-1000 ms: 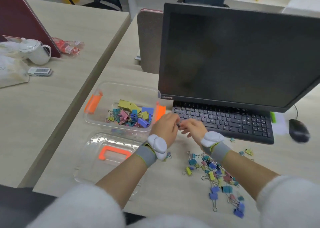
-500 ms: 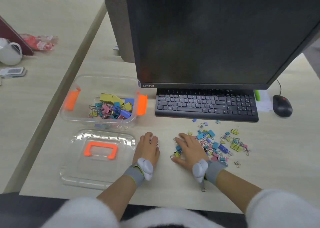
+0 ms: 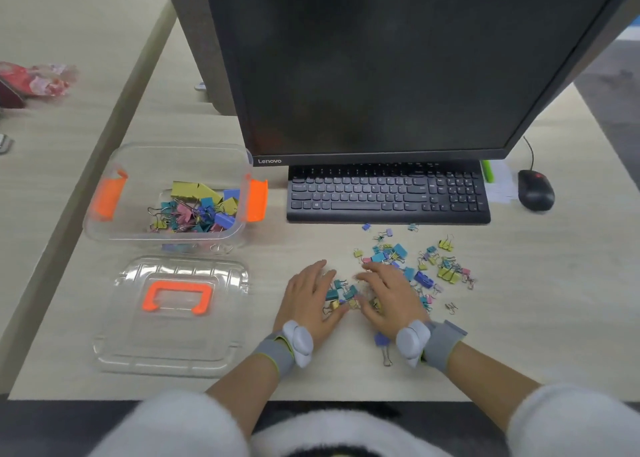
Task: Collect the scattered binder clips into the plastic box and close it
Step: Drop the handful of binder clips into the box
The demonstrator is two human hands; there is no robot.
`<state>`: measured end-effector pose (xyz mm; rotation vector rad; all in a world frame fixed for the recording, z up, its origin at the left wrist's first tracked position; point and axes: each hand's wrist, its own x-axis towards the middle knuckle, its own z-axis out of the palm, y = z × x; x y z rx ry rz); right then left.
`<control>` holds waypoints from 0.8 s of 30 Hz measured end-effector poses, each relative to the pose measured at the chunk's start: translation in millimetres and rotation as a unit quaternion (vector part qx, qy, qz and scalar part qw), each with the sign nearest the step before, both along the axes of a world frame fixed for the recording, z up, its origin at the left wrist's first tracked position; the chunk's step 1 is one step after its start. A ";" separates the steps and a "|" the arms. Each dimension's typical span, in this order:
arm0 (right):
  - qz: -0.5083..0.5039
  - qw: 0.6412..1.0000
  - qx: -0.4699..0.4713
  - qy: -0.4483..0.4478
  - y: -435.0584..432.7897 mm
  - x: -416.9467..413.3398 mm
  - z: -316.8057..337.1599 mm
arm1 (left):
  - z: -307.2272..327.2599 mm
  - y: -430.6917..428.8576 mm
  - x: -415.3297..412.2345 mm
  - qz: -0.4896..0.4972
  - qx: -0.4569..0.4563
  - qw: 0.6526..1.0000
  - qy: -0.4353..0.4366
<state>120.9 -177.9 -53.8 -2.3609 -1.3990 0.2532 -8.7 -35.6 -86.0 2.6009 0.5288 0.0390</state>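
A clear plastic box with orange side latches stands open at the left, holding several coloured binder clips. Its clear lid with an orange handle lies flat in front of it. More coloured clips lie scattered on the desk below the keyboard. My left hand and my right hand rest palm down on the desk, fingers spread, on either side of a small heap of clips between them. A purple clip lies by my right wrist.
A black monitor stands over a black keyboard just behind the clips. A black mouse sits at the right. A second desk adjoins at the left with a red packet. The desk's front edge is near my forearms.
My hands came back from beside the box down to the scattered clips. They have since drawn closer together, gathering a small heap of clips between them.
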 end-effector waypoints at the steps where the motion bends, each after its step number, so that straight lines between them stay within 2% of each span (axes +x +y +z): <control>1: -0.025 1.000 -0.006 -0.012 -6.8 4.4 1.4 | -2.4 -1.5 1.5 -0.018 0.012 1.000 0.017; 3: -0.048 0.998 -0.031 -0.037 -18.1 12.2 0.9 | -9.2 -4.1 3.4 -0.050 0.025 0.996 0.066; 6: -0.054 0.996 -0.068 -0.038 -30.0 15.2 -2.8 | -12.4 -7.3 5.8 -0.079 0.056 0.992 0.083; 12: -0.042 0.992 -0.086 -0.082 -30.4 7.7 -16.8 | -6.2 -15.8 15.2 -0.086 0.134 0.987 0.002; 19: -0.034 0.987 -0.054 -0.149 -15.9 9.9 -22.7 | -2.2 -18.4 28.9 -0.063 0.081 0.994 0.045; 24: -0.035 0.980 -0.054 -0.189 -6.3 16.1 -25.8 | 3.5 -18.6 35.7 -0.039 0.059 0.997 0.024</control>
